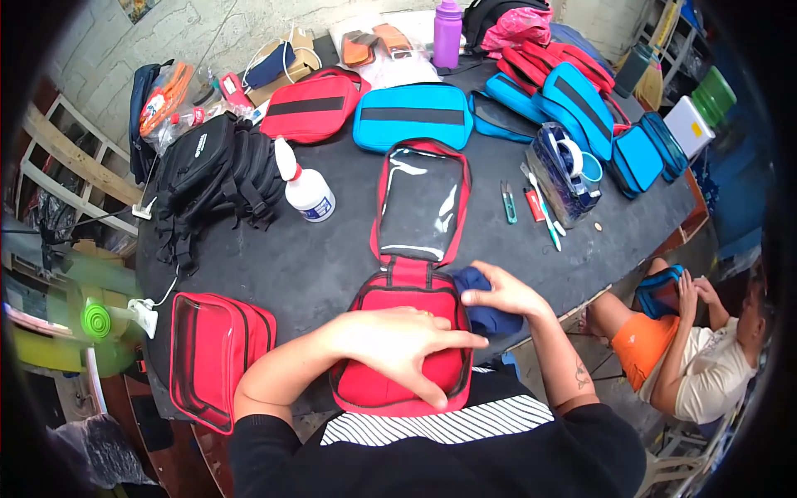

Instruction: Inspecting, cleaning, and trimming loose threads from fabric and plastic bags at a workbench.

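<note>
In front of me at the table's near edge lies a red pouch bag (365,383) with black trim. Its lid (422,203), with a clear plastic window in a red border, is folded back away from me onto the table. Across the bag's body reaches my left hand (398,342), palm down, fingers spread, nothing held. At the bag's right side my right hand (505,295) grips a bunched navy cloth (490,321), thumb on top. To the left stands another red bag (202,361) with a clear window.
A white spray bottle (310,192) and black backpack (212,170) stand at left. Beyond are a red bag (309,106) and a blue bag (413,116). Thread snips (509,203), a toothbrush (541,207) and a tape box (563,183) lie right. A seated person (701,365) is at right.
</note>
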The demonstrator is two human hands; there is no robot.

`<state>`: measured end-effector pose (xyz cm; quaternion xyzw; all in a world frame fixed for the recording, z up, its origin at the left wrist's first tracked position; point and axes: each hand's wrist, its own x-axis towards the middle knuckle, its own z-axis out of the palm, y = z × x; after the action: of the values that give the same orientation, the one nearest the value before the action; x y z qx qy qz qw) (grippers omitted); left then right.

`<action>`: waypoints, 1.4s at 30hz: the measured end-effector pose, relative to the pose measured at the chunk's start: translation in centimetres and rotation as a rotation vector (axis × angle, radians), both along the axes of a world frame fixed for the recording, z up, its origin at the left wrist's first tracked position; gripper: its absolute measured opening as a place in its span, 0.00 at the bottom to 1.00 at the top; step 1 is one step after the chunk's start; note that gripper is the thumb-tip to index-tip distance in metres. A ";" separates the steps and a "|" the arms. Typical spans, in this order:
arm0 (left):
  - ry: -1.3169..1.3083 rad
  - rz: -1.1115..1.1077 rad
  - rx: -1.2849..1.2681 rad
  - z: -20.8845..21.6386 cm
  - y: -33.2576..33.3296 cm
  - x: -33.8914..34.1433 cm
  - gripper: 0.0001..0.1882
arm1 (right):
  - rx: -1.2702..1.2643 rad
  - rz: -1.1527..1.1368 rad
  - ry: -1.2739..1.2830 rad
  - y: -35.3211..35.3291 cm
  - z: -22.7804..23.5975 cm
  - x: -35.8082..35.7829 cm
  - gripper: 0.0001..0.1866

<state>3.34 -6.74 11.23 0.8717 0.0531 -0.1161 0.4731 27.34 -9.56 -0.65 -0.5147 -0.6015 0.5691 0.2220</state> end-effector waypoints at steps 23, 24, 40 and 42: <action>-0.578 0.719 0.300 7.7 -0.9 -5.5 0.11 | 0.496 0.136 -0.309 10.0 0.1 3.9 0.25; -0.701 1.034 0.233 7.3 -0.5 -5.9 0.13 | 0.449 0.139 -0.304 10.1 2.5 5.1 0.25; 0.105 1.784 0.843 -12.2 -4.5 -13.1 0.19 | 0.751 -0.228 -0.236 18.7 10.1 -0.3 0.36; -0.205 1.610 0.836 -9.5 -3.3 -8.9 0.20 | 0.659 -0.362 0.101 18.9 8.2 0.7 0.27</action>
<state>-5.61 -10.07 1.76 0.6776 0.6409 0.3559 0.0592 28.05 9.31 7.59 -0.4850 -0.6401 0.3213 0.5018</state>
